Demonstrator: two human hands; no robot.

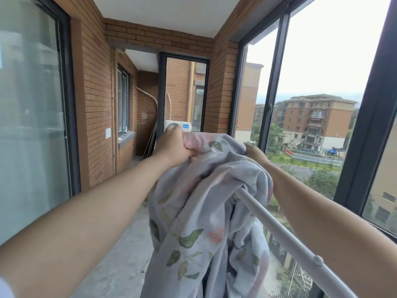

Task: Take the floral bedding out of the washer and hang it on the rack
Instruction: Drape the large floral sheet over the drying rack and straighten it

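Hanging step: cloth raised over the rail
The left hand [174, 147] gripped a bunched top edge of the floral bedding [206, 211]; the right hand [256, 154] lay behind the cloth, grip not discernible. The bedding draped over the rack rail [279, 229]; the next move likely called for spreading it along the rail

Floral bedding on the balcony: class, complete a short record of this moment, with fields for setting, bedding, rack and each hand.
setting: balcony with a brick wall and a large window
bedding: grey floral bedding, bunched, draped over the rail, top edge lifted
rack: white rail runs from lower right into the cloth
left hand: left hand grips the upper left fold, fingers curled round it
right hand: right hand at the upper right edge; fingers hidden by fabric
beyond: air-conditioner unit at the far end
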